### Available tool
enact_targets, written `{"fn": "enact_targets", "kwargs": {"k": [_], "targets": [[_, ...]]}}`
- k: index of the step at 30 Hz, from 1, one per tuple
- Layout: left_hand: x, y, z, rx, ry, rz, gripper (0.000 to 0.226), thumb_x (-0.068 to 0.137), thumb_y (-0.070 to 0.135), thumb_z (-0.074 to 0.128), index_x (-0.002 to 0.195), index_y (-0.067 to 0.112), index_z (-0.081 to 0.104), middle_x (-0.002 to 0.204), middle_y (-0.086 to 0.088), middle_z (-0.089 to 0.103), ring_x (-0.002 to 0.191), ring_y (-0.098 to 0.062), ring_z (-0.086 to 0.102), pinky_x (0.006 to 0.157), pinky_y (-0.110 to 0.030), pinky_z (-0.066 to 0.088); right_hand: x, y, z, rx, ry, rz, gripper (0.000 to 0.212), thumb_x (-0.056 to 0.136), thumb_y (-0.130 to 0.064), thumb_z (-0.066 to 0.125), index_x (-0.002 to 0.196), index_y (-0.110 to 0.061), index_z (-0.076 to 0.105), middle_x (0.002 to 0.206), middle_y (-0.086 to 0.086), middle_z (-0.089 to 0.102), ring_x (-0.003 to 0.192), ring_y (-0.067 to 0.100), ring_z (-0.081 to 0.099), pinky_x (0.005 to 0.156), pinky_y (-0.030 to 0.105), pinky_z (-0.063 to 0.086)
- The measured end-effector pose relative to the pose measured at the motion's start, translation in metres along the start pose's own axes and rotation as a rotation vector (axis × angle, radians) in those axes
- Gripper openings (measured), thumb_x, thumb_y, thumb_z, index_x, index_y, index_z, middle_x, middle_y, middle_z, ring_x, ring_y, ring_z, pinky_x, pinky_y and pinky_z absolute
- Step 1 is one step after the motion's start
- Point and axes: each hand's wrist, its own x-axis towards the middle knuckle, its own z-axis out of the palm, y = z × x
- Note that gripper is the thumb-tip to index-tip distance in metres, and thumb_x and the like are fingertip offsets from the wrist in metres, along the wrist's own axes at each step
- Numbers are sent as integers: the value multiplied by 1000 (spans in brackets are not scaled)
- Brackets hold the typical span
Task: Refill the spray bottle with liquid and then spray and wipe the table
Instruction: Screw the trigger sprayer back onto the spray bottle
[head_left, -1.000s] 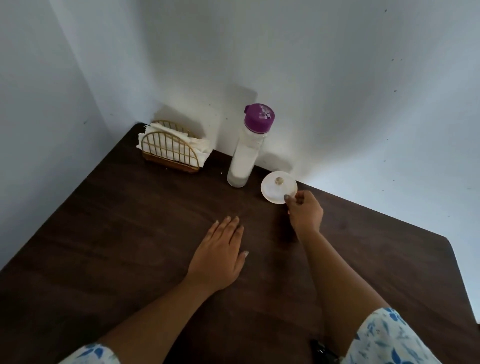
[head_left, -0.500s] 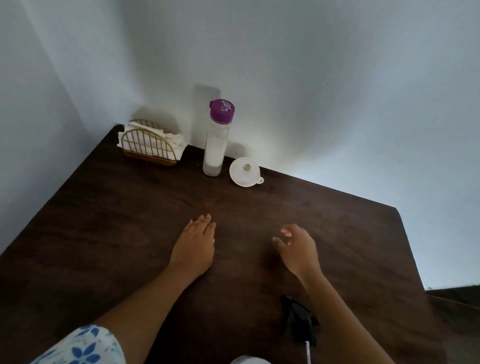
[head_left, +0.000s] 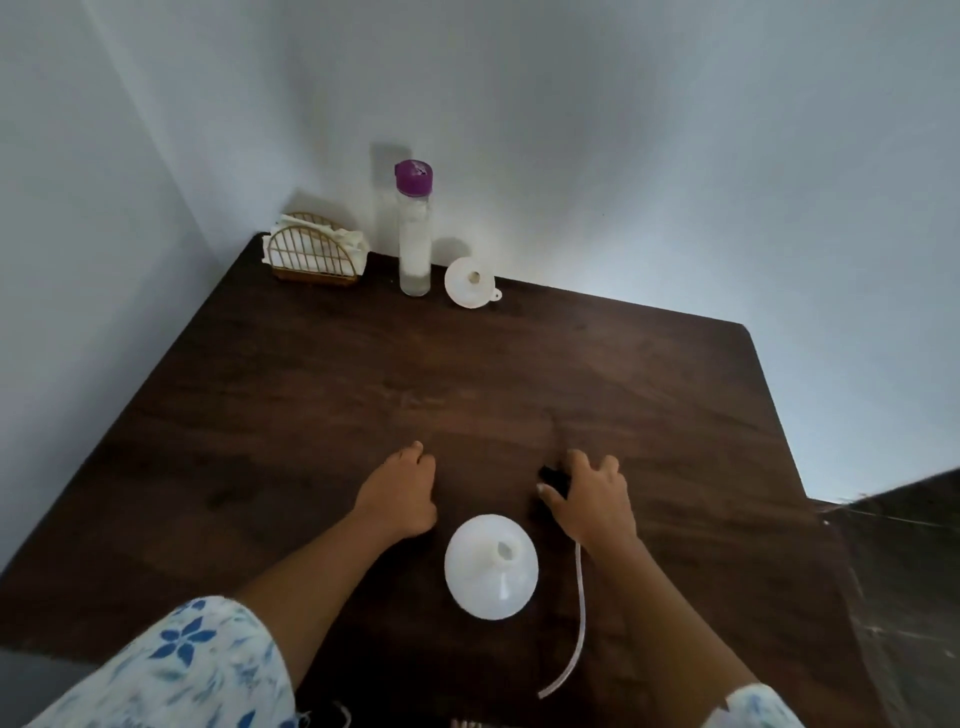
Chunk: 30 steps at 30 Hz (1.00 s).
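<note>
An uncapped white spray bottle (head_left: 491, 566) stands on the dark wooden table (head_left: 322, 405) close to me, its neck open. My right hand (head_left: 592, 499) grips the black spray head (head_left: 551, 477) lying just right of the bottle. The head's clear dip tube (head_left: 577, 623) trails back toward me. My left hand (head_left: 400, 491) rests on the table left of the bottle with fingers loosely curled, holding nothing. A tall clear bottle with a purple cap (head_left: 414, 234) stands at the far wall, liquid in its lower part. A white funnel (head_left: 470, 283) lies beside it.
A gold wire napkin holder with white napkins (head_left: 317, 254) sits in the far left corner. Walls close the table's far and left sides. The table's right edge (head_left: 774, 415) drops off to a dark floor.
The view has tilted down and back, bringing the white spray bottle into sight. My right hand drew back from the funnel and now grips the spray head. My left hand's fingers have curled.
</note>
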Motion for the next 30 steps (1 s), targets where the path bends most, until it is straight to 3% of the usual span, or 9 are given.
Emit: {"fn": "enact_targets", "kwargs": {"k": [5, 8, 11, 13, 17, 21, 23, 28, 30], "targets": [[-39, 7, 6, -295, -105, 9, 64, 80, 7, 55, 139, 21, 35, 146, -4, 36, 130, -19, 39, 104, -33, 38, -26, 19, -4, -31, 104, -24, 74, 79, -68, 51, 136, -23, 35, 137, 16, 29, 122, 36, 36, 93, 43, 45], [-59, 12, 5, -474, -139, 103, 76, 73, 0, 57, 140, 25, 30, 148, 0, 30, 134, -17, 31, 104, -28, 34, -38, 29, 3, -53, 11, -25, 82, 76, -71, 53, 140, -27, 28, 140, 17, 25, 123, 40, 37, 93, 45, 44], [-77, 17, 8, -619, -186, 228, 90, 64, 12, 67, 138, 39, 22, 149, 7, 23, 136, -13, 24, 107, -27, 28, -44, 34, 13, 0, -68, -34, 72, 84, -52, 58, 143, -29, 24, 141, 18, 28, 115, 37, 49, 89, 41, 49], [-87, 24, 12, -607, -115, 287, 91, 62, 28, 74, 133, 49, 21, 146, 13, 24, 133, -8, 27, 108, -29, 29, -48, 35, 15, 52, -24, -49, 56, 91, -33, 54, 141, -26, 29, 131, 15, 39, 105, 33, 55, 77, 37, 49], [-95, 41, 20, -565, 83, 296, 75, 72, 39, 73, 135, 40, 33, 143, 14, 32, 129, -6, 32, 108, -33, 33, -45, 38, 18, 132, 57, -32, 39, 91, -13, 51, 128, -18, 40, 119, 12, 51, 101, 29, 55, 69, 32, 43], [-98, 53, 22, -606, 177, 234, 51, 84, 31, 65, 131, 27, 45, 128, 10, 49, 115, -8, 45, 97, -27, 39, -34, 46, 21, 361, 120, -15, 49, 88, -10, 55, 135, -13, 42, 125, 13, 52, 109, 30, 52, 87, 41, 50], [-99, 56, 22, -608, 186, 211, 45, 86, 28, 63, 128, 26, 47, 126, 7, 52, 112, -9, 47, 95, -27, 40, -32, 46, 22, 542, 154, -11, 57, 87, -7, 57, 139, -18, 38, 128, 11, 50, 108, 30, 54, 86, 47, 52], [-97, 58, 24, -608, 216, 163, 46, 84, 26, 65, 127, 25, 48, 123, 8, 53, 109, -9, 47, 95, -28, 40, -29, 37, 12, 864, 325, -115, 72, 84, 10, 53, 144, -23, 30, 119, -2, 44, 107, 18, 51, 91, 45, 51], [-96, 58, 25, -604, 232, 163, 47, 84, 25, 66, 128, 24, 48, 124, 8, 53, 112, -11, 48, 97, -30, 40, -27, 32, 4, 1021, 377, -181, 74, 82, 15, 52, 143, -23, 31, 128, 1, 43, 115, 19, 50, 96, 47, 48]]}}
